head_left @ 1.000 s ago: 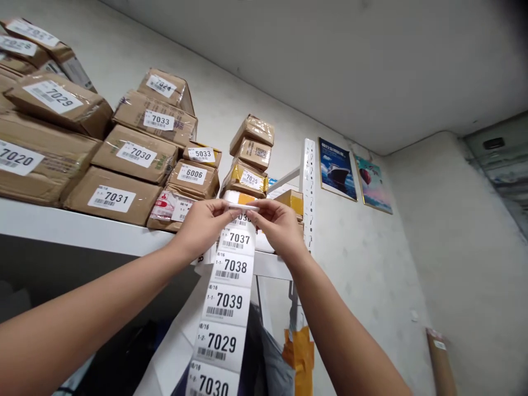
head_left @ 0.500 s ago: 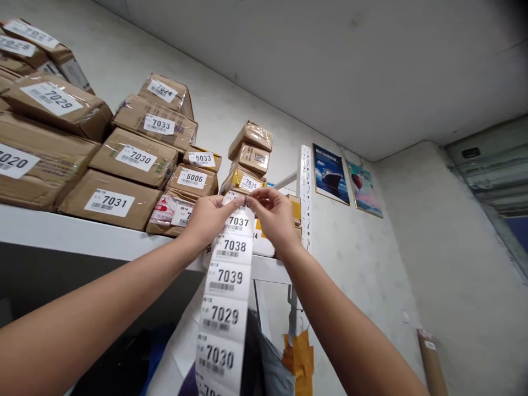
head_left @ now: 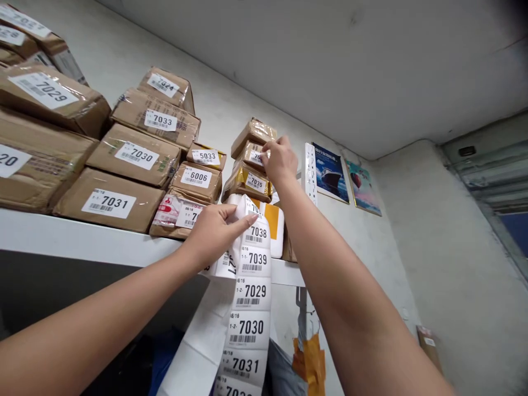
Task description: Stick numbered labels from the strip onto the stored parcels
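Observation:
My left hand (head_left: 216, 234) pinches a long strip of white number labels (head_left: 254, 258) near its top end, thumb in front. The strip hangs down in front of the shelf, showing 7038, 7039, 7029 and lower numbers. Higher up, my right hand (head_left: 282, 159) presses a single white label (head_left: 256, 157) onto the front of a small brown carton (head_left: 249, 146); the fingers cover part of its number. Directly under that carton is a taped box labelled 7035 (head_left: 247, 184). Another small carton (head_left: 256, 131) rests on top of the stack.
Labelled cartons, among them 7031 (head_left: 109, 201) and 6006 (head_left: 196, 181), fill the white shelf (head_left: 136, 247) to the left. A perforated metal post (head_left: 310, 170) stands right of the stack, by two wall posters (head_left: 332, 173). Orange tape (head_left: 311, 363) hangs below.
My right hand has moved up from the strip's top to the carton above 7035, and a label now shows there. My left hand keeps the strip, which has shifted right.

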